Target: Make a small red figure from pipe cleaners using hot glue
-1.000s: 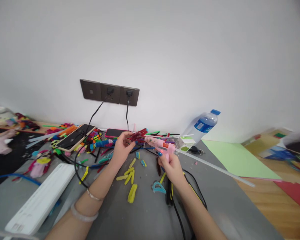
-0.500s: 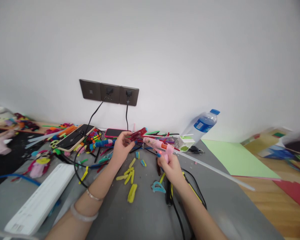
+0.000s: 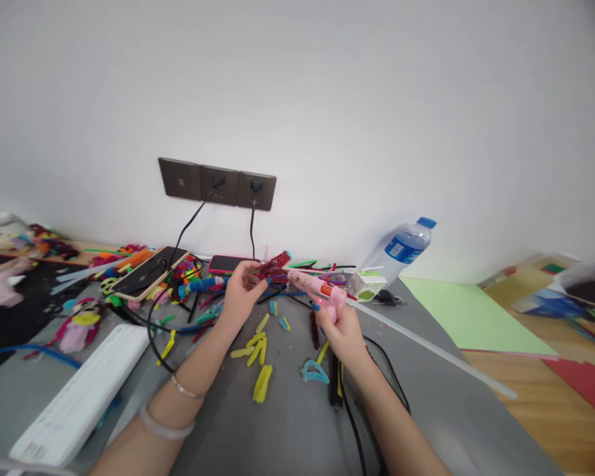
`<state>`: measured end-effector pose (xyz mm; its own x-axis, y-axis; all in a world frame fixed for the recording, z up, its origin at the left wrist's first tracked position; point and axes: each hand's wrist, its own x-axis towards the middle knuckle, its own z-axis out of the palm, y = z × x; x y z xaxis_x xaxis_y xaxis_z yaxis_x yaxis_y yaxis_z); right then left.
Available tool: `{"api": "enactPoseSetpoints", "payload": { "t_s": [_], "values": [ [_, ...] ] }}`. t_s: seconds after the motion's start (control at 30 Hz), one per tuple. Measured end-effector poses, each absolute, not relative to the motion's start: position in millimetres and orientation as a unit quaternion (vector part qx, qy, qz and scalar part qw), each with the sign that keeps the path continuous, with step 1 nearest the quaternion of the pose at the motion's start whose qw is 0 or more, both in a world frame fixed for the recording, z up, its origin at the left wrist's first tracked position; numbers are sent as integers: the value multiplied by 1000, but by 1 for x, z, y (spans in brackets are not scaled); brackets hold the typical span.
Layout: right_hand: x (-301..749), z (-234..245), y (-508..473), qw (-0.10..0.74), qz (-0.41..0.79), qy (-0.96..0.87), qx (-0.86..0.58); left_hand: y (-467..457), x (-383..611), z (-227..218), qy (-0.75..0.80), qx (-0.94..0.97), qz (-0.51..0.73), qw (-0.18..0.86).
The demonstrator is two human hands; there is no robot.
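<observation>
My left hand (image 3: 242,288) pinches a dark red fuzzy strip (image 3: 274,265) with a bit of blue at its far end. Wrapped round the handle of a pink hot glue gun (image 3: 311,283) is my right hand (image 3: 341,332). A long translucent glue stick (image 3: 434,349) sticks out of the gun's back toward the lower right. The nozzle points left, close to the red strip; whether they touch I cannot tell. Below the hands lie several yellow fuzzy pieces (image 3: 262,383) and a light blue loop (image 3: 315,371) on the grey table.
A white power strip (image 3: 82,396) and a phone (image 3: 150,272) with a cable lie at left, among colourful pipe-cleaner pieces. Behind the right hand stand a small white-green box (image 3: 365,285) and a tilted water bottle (image 3: 405,249). Green paper (image 3: 476,314) is at right.
My right hand has drawn the glue gun slightly to the right, away from the red strip. The glue stick's end has shifted right and down. My left hand is nearly still.
</observation>
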<state>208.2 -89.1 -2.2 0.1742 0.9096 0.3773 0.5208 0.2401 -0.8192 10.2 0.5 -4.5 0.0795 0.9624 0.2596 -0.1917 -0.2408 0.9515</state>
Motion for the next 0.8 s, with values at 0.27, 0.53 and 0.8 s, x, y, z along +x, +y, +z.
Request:
{"api": "enactPoseSetpoints", "payload": {
  "t_s": [0.27,0.53,0.8],
  "values": [
    [204,9,-87,574,406,-525,-480,2,11,-7,348,515,590,516],
    [249,42,-107,709,425,-395,-402,4,9,-10,342,516,585,524],
    [337,20,-204,668,475,-202,-536,5,11,-12,332,524,578,531]
  ]
}}
